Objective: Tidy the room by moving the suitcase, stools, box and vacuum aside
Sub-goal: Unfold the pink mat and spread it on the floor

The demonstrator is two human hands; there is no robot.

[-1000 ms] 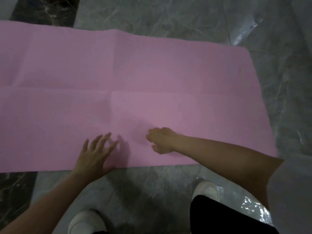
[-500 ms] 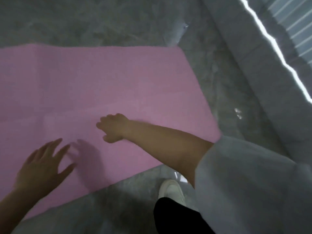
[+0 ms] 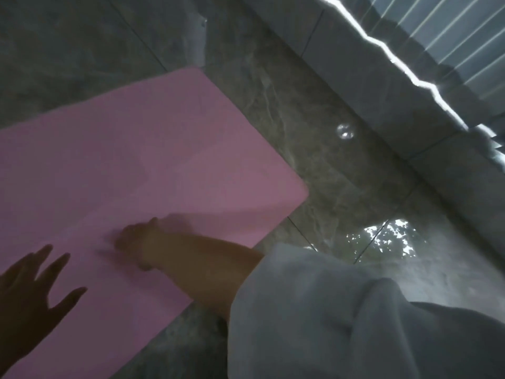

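Neither grip holds anything: left hand [image 3: 26,291] spread, right hand [image 3: 136,239] blurred, one pink mat [image 3: 136,160].

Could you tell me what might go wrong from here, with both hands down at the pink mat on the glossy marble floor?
1. The thin pink foam mat lies loose on the polished grey marble floor; weight from the right hand resting on it could make it slide.
2. The left hand, fingers spread, hovers in dim, blurred view; a reach could be misjudged.
3. The loose grey sleeve hangs near the mat's edge and might drag it.
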